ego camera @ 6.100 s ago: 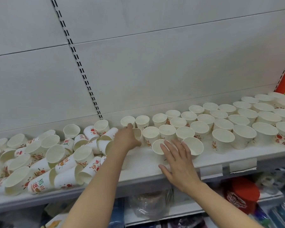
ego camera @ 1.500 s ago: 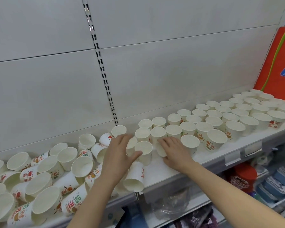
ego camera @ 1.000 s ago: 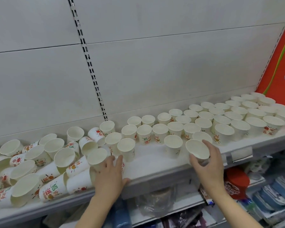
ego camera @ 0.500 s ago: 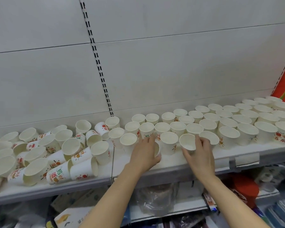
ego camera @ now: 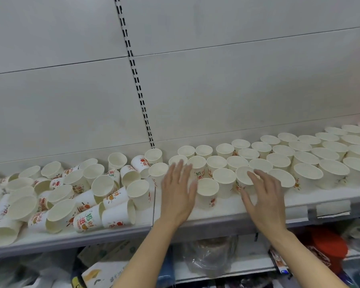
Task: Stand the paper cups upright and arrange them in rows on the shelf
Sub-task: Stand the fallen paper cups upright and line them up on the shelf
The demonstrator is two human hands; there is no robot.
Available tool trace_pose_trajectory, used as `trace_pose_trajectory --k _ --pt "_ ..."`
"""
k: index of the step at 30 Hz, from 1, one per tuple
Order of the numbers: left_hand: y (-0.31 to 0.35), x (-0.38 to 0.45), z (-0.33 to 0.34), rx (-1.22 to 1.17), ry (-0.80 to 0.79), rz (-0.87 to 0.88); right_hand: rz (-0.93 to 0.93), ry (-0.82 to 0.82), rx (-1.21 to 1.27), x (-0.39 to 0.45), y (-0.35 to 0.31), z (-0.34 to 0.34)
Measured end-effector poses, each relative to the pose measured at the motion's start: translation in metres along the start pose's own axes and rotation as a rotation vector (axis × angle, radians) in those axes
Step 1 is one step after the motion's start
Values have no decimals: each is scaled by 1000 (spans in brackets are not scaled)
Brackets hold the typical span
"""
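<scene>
Several white paper cups with red and green print stand upright in rows (ego camera: 279,161) on the right half of the white shelf (ego camera: 220,222). On the left half, several cups lie tipped in a heap (ego camera: 56,196). One upright cup (ego camera: 207,193) stands alone at the front between my hands. My left hand (ego camera: 178,191) hovers just left of that cup with straight, spread fingers and holds nothing. My right hand (ego camera: 264,196) is spread with its fingertips at the rim of a front-row cup (ego camera: 242,177).
The grey back panel with a slotted upright (ego camera: 133,80) rises behind the cups. Price-tag holders (ego camera: 333,208) hang on the shelf's front edge. A lower shelf holds a box (ego camera: 104,275), a plastic bag (ego camera: 210,254) and a red item (ego camera: 324,246).
Both hands have let go of the cups they gripped half a second ago and now spread open. The cup from my left hand now stands upright at the front.
</scene>
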State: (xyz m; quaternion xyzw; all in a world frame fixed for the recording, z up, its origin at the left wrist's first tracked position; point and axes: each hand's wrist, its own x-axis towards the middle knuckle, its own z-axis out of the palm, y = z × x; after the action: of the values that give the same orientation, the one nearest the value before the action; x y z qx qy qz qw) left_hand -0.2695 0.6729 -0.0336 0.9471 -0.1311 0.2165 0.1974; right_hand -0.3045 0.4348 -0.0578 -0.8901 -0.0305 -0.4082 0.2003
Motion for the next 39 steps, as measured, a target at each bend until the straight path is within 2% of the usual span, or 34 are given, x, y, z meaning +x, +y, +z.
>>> trace_pose_trajectory --k 1,4,7,10,13,16,20,24,28,31,33,36,39 --pt "-11 2 -2 16 4 -67 -51 -9 26 2 -11 1" --pt "-32 7 4 47 -148 -157 -219 -167 14 0 -48 17" --pt "-28 9 13 -30 -223 -99 -278 -343 -108 -3 -71 38" --pt "-14 12 18 -117 -243 -22 -241 -405 -200 0 -71 46" --pt "-14 16 13 -151 -236 17 -197 -425 -222 4 -63 49" --pt "-34 23 1 64 -159 -84 -189 -396 -221 7 -64 51" --pt "-49 33 -3 171 -350 -255 -248 -341 -187 13 -78 57" --pt "-38 34 0 86 -382 -164 -264 -307 -173 15 -85 65" --pt "-48 33 -15 -11 -288 -70 -288 -124 -90 22 -100 67" --pt "-90 38 -39 18 -151 -150 -356 -52 48 25 -128 77" --pt "-126 42 -52 114 -119 -233 -446 -73 171 21 -153 89" --pt "-167 50 -65 164 -142 -303 -570 -188 258 12 -187 117" --pt "-185 67 -65 175 -194 -291 -557 -313 239 10 -201 139"
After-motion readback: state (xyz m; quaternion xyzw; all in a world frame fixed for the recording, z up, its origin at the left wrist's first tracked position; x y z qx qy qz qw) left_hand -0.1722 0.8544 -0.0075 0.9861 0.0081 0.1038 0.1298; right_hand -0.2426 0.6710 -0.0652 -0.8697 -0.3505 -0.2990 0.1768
